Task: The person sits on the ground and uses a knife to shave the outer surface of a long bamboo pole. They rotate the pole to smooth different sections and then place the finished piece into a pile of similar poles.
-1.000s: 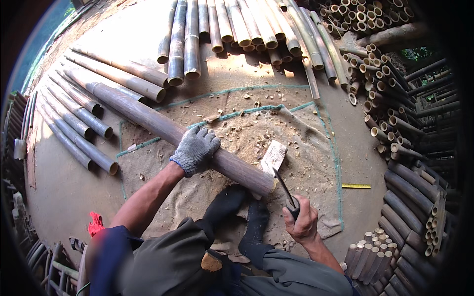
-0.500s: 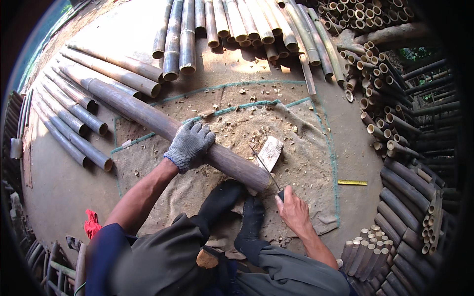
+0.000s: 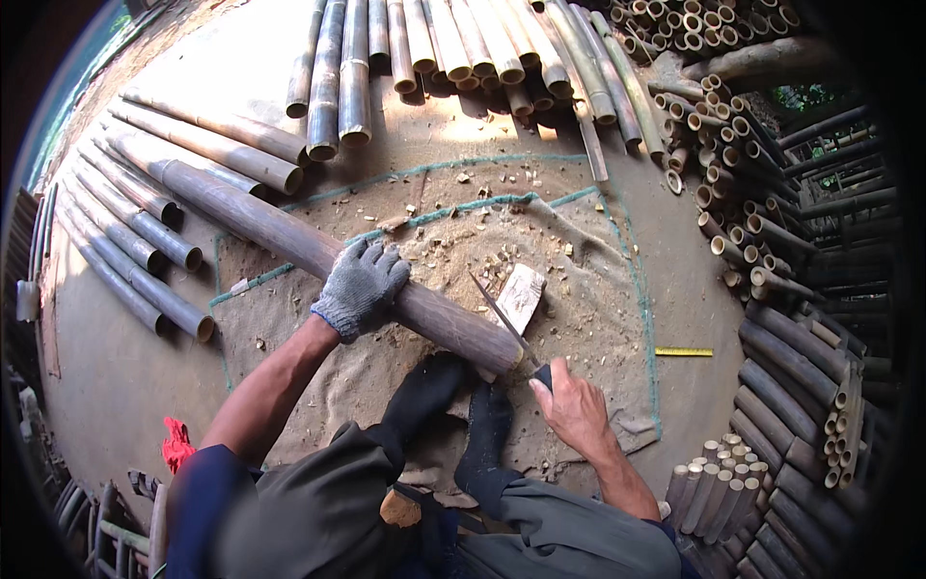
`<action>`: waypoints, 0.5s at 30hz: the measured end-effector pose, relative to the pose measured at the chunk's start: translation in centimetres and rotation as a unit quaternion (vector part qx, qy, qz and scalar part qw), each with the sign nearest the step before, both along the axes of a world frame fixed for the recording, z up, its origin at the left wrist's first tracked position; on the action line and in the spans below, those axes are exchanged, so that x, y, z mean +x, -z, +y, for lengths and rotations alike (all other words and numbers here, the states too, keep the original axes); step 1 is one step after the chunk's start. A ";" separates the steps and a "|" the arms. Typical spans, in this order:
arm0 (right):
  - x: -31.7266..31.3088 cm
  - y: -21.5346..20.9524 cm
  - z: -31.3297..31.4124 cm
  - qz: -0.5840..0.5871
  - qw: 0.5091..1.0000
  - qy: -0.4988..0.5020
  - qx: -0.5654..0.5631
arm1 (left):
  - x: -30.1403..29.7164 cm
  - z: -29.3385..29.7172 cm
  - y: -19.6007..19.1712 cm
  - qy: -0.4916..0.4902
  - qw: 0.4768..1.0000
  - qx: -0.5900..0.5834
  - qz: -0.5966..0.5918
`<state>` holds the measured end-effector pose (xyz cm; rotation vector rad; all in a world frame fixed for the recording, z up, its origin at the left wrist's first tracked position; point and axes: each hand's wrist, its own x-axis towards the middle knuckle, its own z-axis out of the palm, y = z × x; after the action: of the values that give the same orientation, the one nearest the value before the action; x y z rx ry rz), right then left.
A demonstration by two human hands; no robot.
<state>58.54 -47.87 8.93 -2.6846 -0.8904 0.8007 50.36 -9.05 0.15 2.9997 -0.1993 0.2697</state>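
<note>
A thick dark bamboo pole (image 3: 453, 323) slants from the upper left down to my feet, its cut end near my right hand. My left hand (image 3: 359, 288), in a grey knit glove, is wrapped over the pole a short way behind that end. My bare right hand (image 3: 576, 405) is closed round the black handle of a knife (image 3: 509, 323). Its long, narrow blade points up and to the left, close beside the pole's end. Whether the blade touches the bamboo I cannot tell. A pale wooden block (image 3: 522, 297) lies just beyond the blade.
Brown sacking (image 3: 617, 386) with green edging lies under my feet, strewn with chips. Bamboo poles (image 3: 463, 43) fan out ahead, with more poles (image 3: 183, 232) at left. Stacked bamboo (image 3: 791, 357) lines the right side, near a bundle of short pieces (image 3: 716, 482) and a yellow strip (image 3: 684, 352).
The knife blade has turned so more of its flat side shows, and its tip sits a little farther left and higher. My left hand keeps its hold on the bamboo pole.
</note>
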 end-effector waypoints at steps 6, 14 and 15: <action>-1.4 -1.3 -0.7 -0.149 0.934 -0.072 0.317 | -0.4 -0.6 0.5 0.002 0.998 0.003 -0.069; -1.6 -3.0 1.0 -0.063 0.990 -0.017 0.126 | -1.0 -0.4 0.6 -0.001 0.999 0.004 -0.051; -1.7 -4.0 1.3 -0.090 0.980 -0.030 0.178 | -1.0 -0.4 0.4 -0.010 1.000 -0.007 -0.010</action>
<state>56.85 -46.58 12.90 -2.4473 -1.0459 0.3677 49.40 -9.45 -0.24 2.9866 -0.1698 0.3014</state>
